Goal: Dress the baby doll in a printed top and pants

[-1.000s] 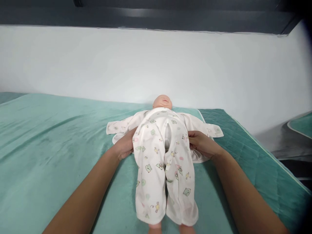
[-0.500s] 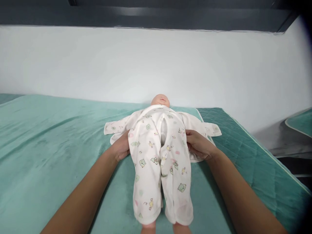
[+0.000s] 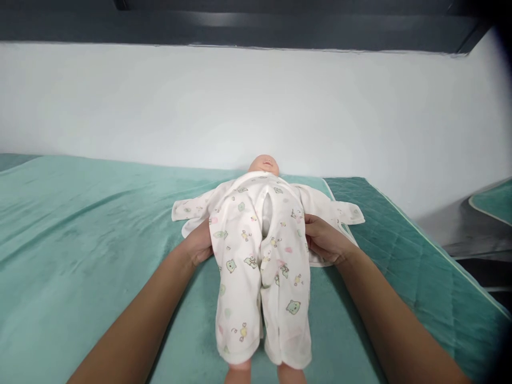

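Left hand point(image 3: 199, 244) and right hand point(image 3: 325, 240) gripping printed baby pants point(image 3: 262, 266) at waist, either side of doll point(image 3: 264, 165) on green bed point(image 3: 80, 240).

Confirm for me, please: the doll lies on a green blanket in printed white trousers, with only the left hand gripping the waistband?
Not quite: the head view shows both hands at the trousers, the left hand and the right hand, one on each side. The doll does lie on the green blanket.

One view only, from the camera on my head. It looks forward and down along my forearms, close over the near edge of the green bed point(image 3: 80, 256), across to the white wall point(image 3: 256, 106) behind its far edge.
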### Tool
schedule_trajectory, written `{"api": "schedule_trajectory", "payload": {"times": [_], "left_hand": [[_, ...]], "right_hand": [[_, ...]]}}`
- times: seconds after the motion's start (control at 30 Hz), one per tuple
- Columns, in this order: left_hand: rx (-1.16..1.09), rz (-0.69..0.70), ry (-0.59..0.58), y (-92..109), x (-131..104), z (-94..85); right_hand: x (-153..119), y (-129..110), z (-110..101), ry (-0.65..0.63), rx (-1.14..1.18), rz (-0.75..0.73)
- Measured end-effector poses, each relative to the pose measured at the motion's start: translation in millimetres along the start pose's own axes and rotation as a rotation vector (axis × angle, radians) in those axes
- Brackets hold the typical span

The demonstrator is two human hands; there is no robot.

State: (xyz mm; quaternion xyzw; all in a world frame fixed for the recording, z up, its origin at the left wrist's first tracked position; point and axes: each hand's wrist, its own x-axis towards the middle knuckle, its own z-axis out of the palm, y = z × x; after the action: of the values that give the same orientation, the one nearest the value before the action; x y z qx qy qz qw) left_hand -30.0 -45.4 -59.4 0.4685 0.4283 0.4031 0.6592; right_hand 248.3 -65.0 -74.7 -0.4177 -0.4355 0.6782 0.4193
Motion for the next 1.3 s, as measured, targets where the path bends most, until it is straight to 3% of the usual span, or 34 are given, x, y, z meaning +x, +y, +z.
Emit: {"api": "schedule_trajectory", "payload": {"times": [0.3,0.73,1.07,1.3], "left_hand": [[-0.065,-0.055,-0.042,-6.1,3.8,-9.1],[0.143,-0.089,0.026,11.7,-5.4,9.7],[0.38,0.06,0.07,4.9,2.9,4.6],[0.427,0.075,0.066,4.1,6.2,1.9]], "right_hand": [[2.4,0.5,3.1,0.026,0.016,-0.032],[3.3,-2.4,3.3,0.099,-0.021,0.017],[2.8,-4.2,0.1,0.145,-0.155,0.081],[3.4,-4.8,4.0,0.218,-0.196,0.086]]}}
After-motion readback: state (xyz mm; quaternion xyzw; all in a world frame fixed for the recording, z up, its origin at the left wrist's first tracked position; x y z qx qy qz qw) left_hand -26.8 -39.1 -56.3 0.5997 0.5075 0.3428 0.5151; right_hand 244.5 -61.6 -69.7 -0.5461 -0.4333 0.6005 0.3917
